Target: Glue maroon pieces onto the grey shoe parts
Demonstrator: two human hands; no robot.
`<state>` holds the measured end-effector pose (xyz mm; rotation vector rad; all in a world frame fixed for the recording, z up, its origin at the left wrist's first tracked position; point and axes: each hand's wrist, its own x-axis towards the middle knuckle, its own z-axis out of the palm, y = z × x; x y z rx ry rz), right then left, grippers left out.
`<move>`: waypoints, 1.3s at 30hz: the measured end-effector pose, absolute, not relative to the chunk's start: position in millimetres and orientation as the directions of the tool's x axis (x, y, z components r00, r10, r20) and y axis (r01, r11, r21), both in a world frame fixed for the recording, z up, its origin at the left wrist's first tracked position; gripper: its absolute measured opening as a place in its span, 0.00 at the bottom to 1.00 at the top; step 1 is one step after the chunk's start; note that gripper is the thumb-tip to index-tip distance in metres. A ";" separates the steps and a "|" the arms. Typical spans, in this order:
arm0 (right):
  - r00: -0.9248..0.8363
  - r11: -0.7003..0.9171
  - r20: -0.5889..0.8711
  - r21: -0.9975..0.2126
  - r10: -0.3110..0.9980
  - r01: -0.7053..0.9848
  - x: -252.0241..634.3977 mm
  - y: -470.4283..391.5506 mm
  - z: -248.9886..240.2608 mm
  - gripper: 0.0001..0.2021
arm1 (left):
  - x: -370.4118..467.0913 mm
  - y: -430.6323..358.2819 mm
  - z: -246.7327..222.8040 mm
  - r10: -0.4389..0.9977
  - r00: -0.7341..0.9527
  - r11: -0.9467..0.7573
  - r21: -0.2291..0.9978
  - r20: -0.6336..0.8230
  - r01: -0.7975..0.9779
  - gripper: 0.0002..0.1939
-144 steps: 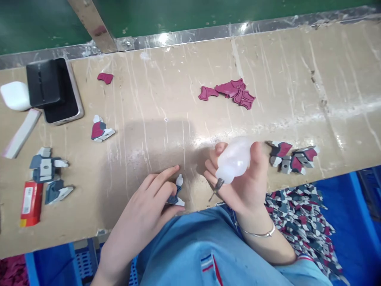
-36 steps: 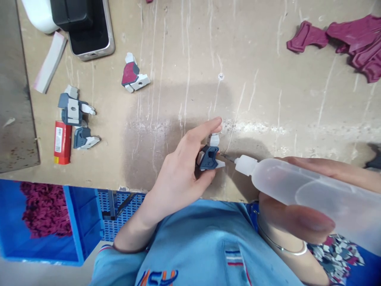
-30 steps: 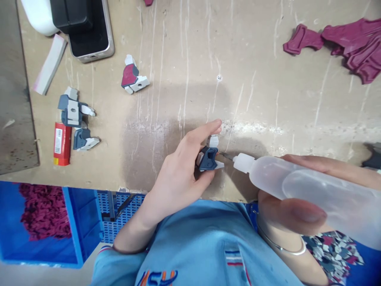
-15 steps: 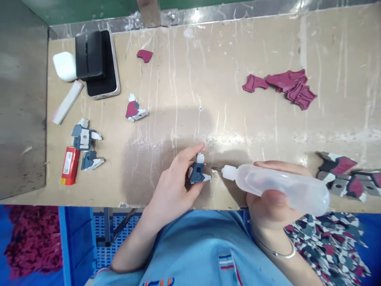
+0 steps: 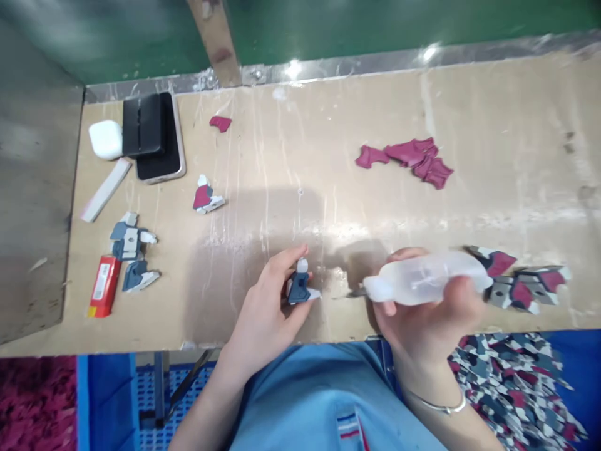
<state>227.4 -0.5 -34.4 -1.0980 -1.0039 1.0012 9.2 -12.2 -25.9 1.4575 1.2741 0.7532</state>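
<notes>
Near the table's front edge, my left hand (image 5: 270, 300) holds a small dark blue and white part (image 5: 299, 285) between thumb and fingers. My right hand (image 5: 429, 313) is wrapped round a translucent white squeeze bottle (image 5: 432, 279). The bottle lies nearly level, its thin dark tip (image 5: 350, 294) pointing left, a short gap away from the part. A similar part with a maroon face (image 5: 204, 196) lies further back on the left. Several loose maroon pieces (image 5: 408, 153) lie behind the bottle.
At the left are a red box (image 5: 104, 286), more blue-white parts (image 5: 129, 241), a white strip (image 5: 106, 190), a black case (image 5: 143, 125) and a white case (image 5: 106, 139). Maroon-faced parts (image 5: 521, 288) sit at right. Bins of pieces (image 5: 516, 388) stand below the edge.
The bottle in my right hand has drawn back from the part, and its tip has moved away to the right. The head view has shifted; my left hand still holds the part.
</notes>
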 end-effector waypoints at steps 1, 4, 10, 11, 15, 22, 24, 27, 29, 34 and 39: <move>0.141 0.049 0.008 -0.957 0.990 -0.285 232.8 7.8 -31.3 0.23 | 8.5 -13.1 -27.8 0.958 0.243 0.073 0.948 -0.154 0.311 0.34; -0.167 -0.289 -0.238 -0.705 0.957 -0.648 243.6 26.6 -25.5 0.18 | 7.8 -16.5 -33.0 0.967 0.221 0.063 0.961 -0.126 0.270 0.32; -0.390 -0.364 -0.129 -0.693 0.912 -0.622 250.7 18.0 -20.9 0.38 | 12.4 -21.1 -27.4 0.958 0.103 0.233 0.935 -0.268 0.267 0.25; -0.403 -0.321 -0.098 -0.780 0.910 -0.537 259.3 15.2 -17.6 0.40 | 13.0 -21.3 -25.6 0.955 0.099 0.247 0.932 -0.281 0.266 0.25; 0.298 -0.026 0.156 -0.849 0.942 0.527 315.7 30.1 -3.9 0.30 | 13.6 -20.0 -22.6 0.949 0.117 0.255 0.929 -0.294 0.268 0.25; 0.196 -0.064 0.170 -0.577 0.966 0.814 355.9 102.7 -26.4 0.08 | 12.2 -19.3 -28.0 0.954 0.131 0.223 0.933 -0.268 0.282 0.26; 0.151 -0.045 0.144 -0.562 0.978 0.826 356.5 108.2 -32.9 0.06 | 12.2 -20.3 -29.6 0.960 0.132 0.204 0.937 -0.249 0.285 0.26; 0.108 -0.019 0.121 -0.574 0.987 0.819 362.5 102.9 -33.1 0.09 | 11.3 -20.7 -33.1 0.967 0.145 0.164 0.947 -0.210 0.278 0.26; 0.123 -0.023 0.128 -0.598 0.984 0.801 365.8 90.7 -27.0 0.14 | 10.3 -20.1 -36.5 0.972 0.169 0.117 0.956 -0.166 0.268 0.28; 0.335 -0.034 0.350 -0.646 0.875 0.762 338.7 29.0 1.4 0.10 | 12.3 -19.0 -40.5 0.983 0.147 0.070 0.969 -0.107 0.239 0.30; 0.055 0.321 0.514 -0.613 0.856 0.722 270.3 -22.6 14.5 0.23 | 22.2 -16.6 -32.7 0.977 0.181 0.074 0.977 -0.111 0.197 0.31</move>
